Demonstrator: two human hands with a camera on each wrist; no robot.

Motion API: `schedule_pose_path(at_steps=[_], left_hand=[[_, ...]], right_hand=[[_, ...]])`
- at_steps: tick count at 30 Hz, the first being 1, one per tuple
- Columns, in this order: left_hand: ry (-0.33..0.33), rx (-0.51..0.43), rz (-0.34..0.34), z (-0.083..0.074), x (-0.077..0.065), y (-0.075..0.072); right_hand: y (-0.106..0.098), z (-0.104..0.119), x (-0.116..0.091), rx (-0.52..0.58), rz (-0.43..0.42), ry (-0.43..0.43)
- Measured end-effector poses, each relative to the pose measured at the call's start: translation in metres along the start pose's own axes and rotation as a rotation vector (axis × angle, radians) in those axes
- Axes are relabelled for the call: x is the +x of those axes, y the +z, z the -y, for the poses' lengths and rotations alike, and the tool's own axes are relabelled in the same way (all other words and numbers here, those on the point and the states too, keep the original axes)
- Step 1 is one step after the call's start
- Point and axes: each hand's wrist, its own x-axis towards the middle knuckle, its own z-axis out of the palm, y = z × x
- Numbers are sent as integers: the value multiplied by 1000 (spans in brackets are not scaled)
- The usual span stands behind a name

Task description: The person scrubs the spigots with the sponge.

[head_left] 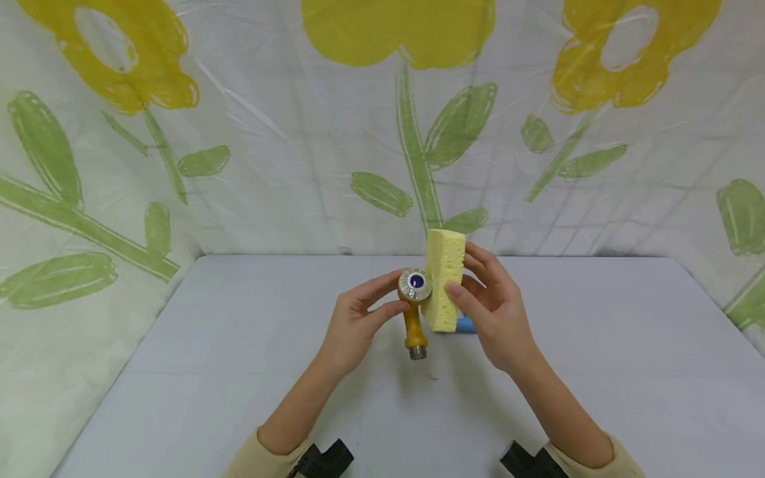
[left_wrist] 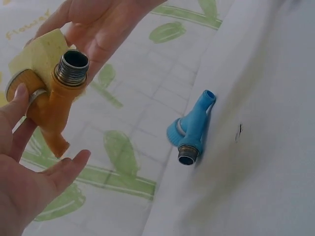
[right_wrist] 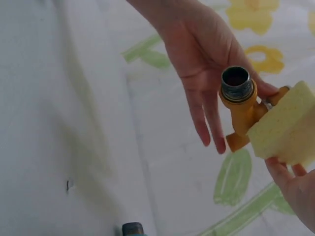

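An orange-yellow tap (head_left: 414, 324) is up above the table, its threaded metal end pointing down toward me. My left hand (head_left: 354, 325) pinches its round knob (head_left: 415, 284), which has a silvery face with a dark blue centre. A pale yellow block sponge (head_left: 443, 285) stands upright in my right hand (head_left: 501, 315), between thumb and fingers. The sponge's side meets the tap's knob in the head view. From the left wrist view, the tap's open threaded mouth (left_wrist: 76, 59) shows, with the sponge behind it.
A similar blue tap (left_wrist: 192, 125) lies on the white table (head_left: 239, 372) beyond my hands, mostly hidden in the head view. A white sheet (head_left: 269, 166) with painted yellow flowers and green leaves hangs behind the table. A small dark mark (left_wrist: 239, 130) shows on the tabletop.
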Motion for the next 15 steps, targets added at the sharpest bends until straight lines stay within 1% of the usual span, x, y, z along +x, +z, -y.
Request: schedule_pose_path(at_steps=[3, 7, 10, 15], left_hand=[[10, -30, 28, 1, -1, 0], [18, -97, 53, 1, -2, 0], [10, -131, 61, 1, -3, 1], [-17, -147, 69, 0, -3, 2]], right_hand=[[0, -1, 0, -7, -7, -13], [1, -3, 1, -8, -10, -36], [1, -5, 1, -14, -15, -43], [0, -6, 1, -25, -27, -36]])
